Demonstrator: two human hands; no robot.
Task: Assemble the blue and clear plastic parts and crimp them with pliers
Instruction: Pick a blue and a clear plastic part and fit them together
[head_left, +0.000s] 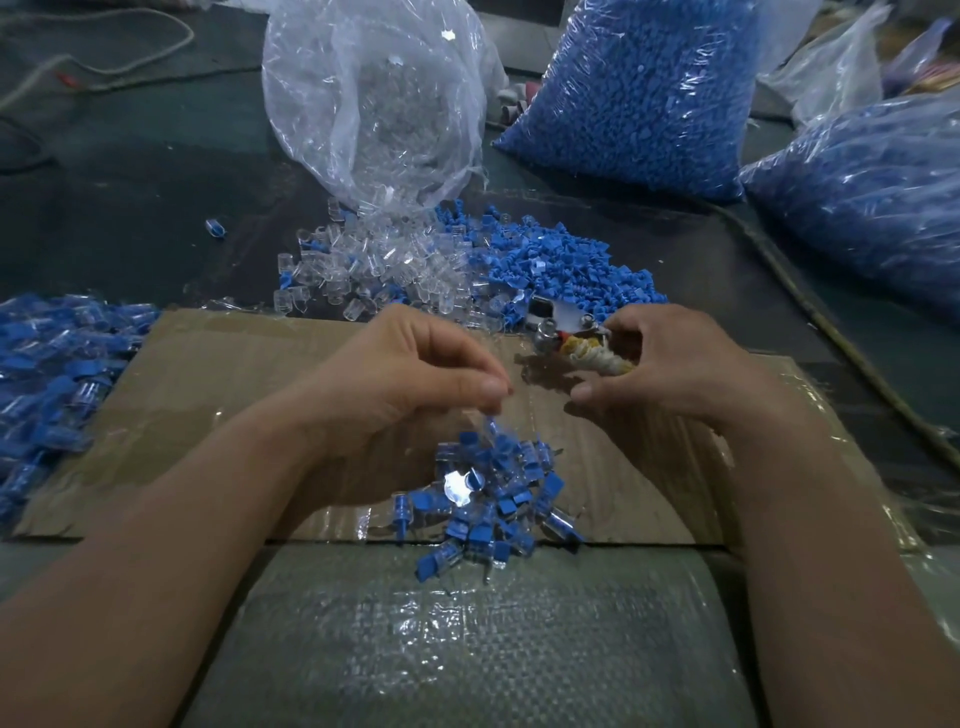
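Observation:
My left hand (410, 374) hovers over a cardboard sheet (208, 395) with thumb and finger pinched together above a small heap of joined blue-and-clear pieces (488, 488); a faint clear piece seems to hang from the pinch, blurred. My right hand (670, 358) grips the pliers (582, 343) by their cloth-wrapped handles, metal head pointing left. Beyond the hands lie loose clear caps (363, 270) and loose blue parts (561, 265) in two adjoining piles.
An open clear bag (379, 98) of clear caps stands behind the piles. Two sealed bags of blue parts (639, 88) (872, 192) sit at the back right. More joined pieces (52, 374) are heaped at the left edge. A woven sack (467, 639) lies under my forearms.

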